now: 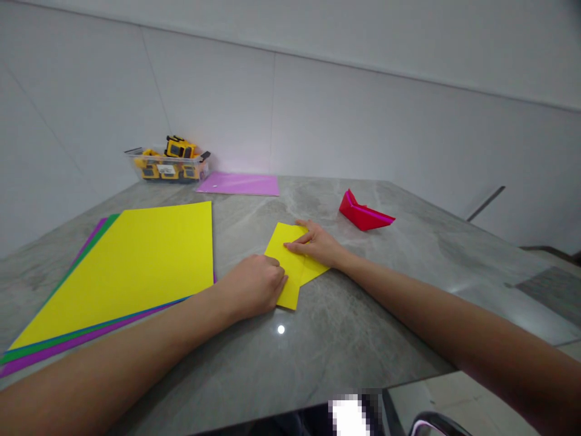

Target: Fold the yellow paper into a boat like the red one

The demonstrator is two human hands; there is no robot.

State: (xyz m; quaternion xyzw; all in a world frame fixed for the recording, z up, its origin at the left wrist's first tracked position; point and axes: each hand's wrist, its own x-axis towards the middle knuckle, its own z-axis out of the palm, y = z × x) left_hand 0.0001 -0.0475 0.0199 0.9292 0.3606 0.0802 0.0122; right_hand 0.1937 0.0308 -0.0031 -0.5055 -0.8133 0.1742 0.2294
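Observation:
A folded piece of yellow paper [290, 266] lies on the grey table in front of me, with a flap angling out to its lower right. My left hand [261, 281] is closed at the paper's left edge, its fingers curled over that side. On the upper right part of the paper rests my right hand [320, 245]. Its fingers are stretched and apart, one along the top edge and one on the face of the paper. A red folded paper boat [364, 213] sits beyond my right hand, touching neither hand.
Large coloured sheets [149, 266], yellow on top, lie stacked at left. Behind them, a clear plastic box [170, 169] holds yellow toy vehicles [180, 148]. A flat pink sheet [240, 184] lies near the wall. The marble-patterned table [345, 339] ends close to me.

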